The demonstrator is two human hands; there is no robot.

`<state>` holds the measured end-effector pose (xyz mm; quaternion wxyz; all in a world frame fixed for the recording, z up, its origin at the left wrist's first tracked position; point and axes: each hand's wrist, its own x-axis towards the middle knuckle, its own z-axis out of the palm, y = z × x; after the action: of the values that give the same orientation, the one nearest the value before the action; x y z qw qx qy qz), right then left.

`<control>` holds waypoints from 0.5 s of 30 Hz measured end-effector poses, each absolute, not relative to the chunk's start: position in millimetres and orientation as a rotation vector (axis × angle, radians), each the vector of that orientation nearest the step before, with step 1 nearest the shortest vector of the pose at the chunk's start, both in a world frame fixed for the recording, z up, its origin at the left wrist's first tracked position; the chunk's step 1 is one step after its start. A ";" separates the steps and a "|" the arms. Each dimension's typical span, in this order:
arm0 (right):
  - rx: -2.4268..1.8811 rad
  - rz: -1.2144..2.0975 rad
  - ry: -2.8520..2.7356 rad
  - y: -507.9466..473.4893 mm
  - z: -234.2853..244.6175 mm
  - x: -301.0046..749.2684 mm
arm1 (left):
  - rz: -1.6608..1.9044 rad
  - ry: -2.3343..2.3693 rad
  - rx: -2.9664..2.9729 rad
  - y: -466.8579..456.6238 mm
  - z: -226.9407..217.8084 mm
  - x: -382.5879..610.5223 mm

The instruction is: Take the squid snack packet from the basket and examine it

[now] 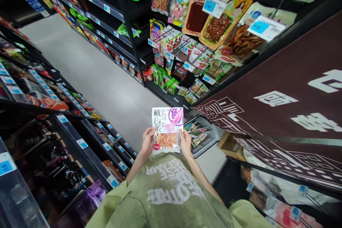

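Observation:
I hold a flat white snack packet (167, 121) with pink print, black characters and a clear window showing orange strips, upright in front of my chest. My left hand (148, 141) grips its lower left edge, fingers curled round it. Gripping the lower right edge is my right hand (185, 142), thumb on the front. Just beyond the packet, on the floor to the right, a grey shopping basket (213, 138) holds several snack packets.
A shop aisle with a pale floor (88, 74) runs away ahead. Dark shelves of goods (40, 92) line the left. On the right, hanging snack bags (211, 25) with blue price tags fill pegs. A cardboard box (229, 146) sits by a dark printed panel (280, 92).

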<state>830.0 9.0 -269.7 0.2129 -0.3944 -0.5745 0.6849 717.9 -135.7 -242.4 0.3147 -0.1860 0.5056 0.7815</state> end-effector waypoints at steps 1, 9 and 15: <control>-1.100 1.877 -1.591 9.2 -268.9 830.2 | 2.064 1.308 -0.494 -135.2 -241.6 718.7; -1.154 1.886 -1.419 15.9 -269.9 831.3 | 2.009 0.879 -0.337 -131.3 -231.4 716.9; -1.034 2.587 -0.956 24.2 -263.1 842.7 | 1.936 0.875 -0.249 -124.5 -231.3 718.5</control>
<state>842.7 24.2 -263.1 0.0981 -0.3493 -0.3229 0.8741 718.5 -124.5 -231.3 0.4806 -0.1020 0.3587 0.7937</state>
